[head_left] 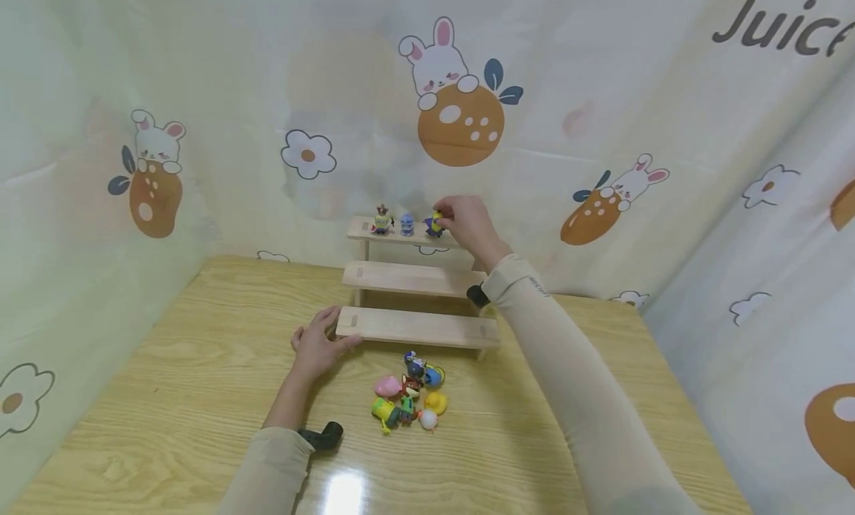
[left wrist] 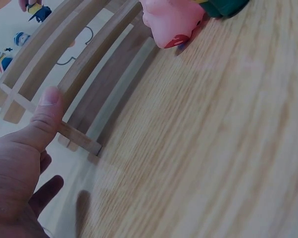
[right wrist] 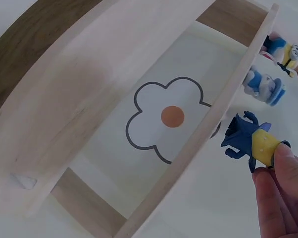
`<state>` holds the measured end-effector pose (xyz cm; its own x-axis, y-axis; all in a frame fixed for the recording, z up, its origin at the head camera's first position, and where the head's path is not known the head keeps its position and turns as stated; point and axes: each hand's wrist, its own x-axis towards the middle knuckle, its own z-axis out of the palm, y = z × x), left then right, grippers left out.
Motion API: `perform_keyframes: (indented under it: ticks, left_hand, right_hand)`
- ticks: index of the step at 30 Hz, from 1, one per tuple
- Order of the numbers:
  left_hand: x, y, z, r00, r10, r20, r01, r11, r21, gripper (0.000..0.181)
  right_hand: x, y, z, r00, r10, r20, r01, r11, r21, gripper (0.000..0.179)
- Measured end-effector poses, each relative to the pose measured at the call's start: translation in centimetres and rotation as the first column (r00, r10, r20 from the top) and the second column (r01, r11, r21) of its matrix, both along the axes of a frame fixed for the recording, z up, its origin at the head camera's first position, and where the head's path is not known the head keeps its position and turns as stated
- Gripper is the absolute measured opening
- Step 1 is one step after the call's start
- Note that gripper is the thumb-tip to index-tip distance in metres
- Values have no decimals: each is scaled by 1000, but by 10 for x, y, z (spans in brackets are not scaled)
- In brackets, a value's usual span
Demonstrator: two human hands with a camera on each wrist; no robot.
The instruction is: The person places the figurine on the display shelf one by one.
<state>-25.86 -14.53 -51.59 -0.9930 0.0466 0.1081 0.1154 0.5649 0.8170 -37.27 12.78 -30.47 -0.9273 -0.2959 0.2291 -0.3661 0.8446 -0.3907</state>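
My right hand (head_left: 467, 222) pinches a small yellow and dark-blue figurine (right wrist: 253, 143) between thumb and fingers, at the top step (head_left: 415, 234) of a three-tier wooden display stand. To its left on that step stand a pale-blue capped figurine (head_left: 407, 224) and a yellow figurine with a brown crown (head_left: 381, 221). At the left end of the lowest step (head_left: 417, 326), my left hand (head_left: 318, 346) holds the stand, thumb along the front edge; its other fingers stay loosely bent beside the stand in the left wrist view.
In front of the stand lies a cluster of several toys on the wooden table (head_left: 521, 456), among them a pink pig (left wrist: 171, 22), a yellow duck (head_left: 436, 403) and a white round toy (head_left: 428, 419). Behind the table hangs a printed curtain (head_left: 361, 70).
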Motion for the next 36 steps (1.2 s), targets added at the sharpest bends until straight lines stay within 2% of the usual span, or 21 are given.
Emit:
perform_keyframes:
  ticks: [16,28,36]
  left_hand:
    - [1,2,1,1000,3,-11,-3,1000,11,85]
    - [1,3,2,1000,12,-7,-12,1000,-1,84]
    - [1,2,0,1000,10,-10,-10,1000,-1,86]
  right_hand:
    - [-4,-1,-7,999,-37,13,37,999,-13,27]
    - [-3,0,-8,1000,-11,-20,11,1000,-3,29]
    - [-2,0,-7,1000,-22,-10,22,1000,7,30]
